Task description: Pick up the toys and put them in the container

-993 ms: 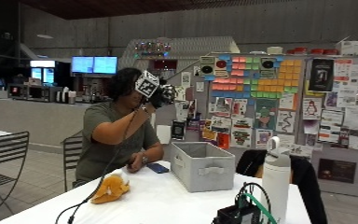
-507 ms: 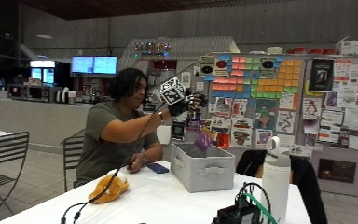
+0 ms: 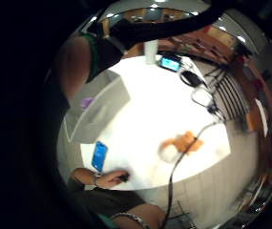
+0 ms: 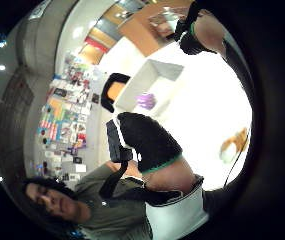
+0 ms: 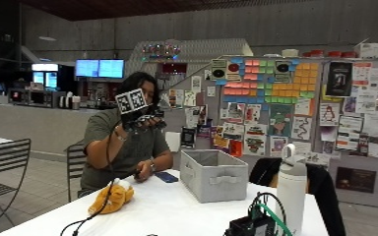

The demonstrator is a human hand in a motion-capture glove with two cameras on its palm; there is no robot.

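Pulled back from the container, the right hand is raised, fingers relaxed, orange toy well below.

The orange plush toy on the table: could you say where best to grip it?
Probably across the plush toy's rounded middle, coming down from above: it lies low on the white table with open space around it. Mind the black cable draped beside it.
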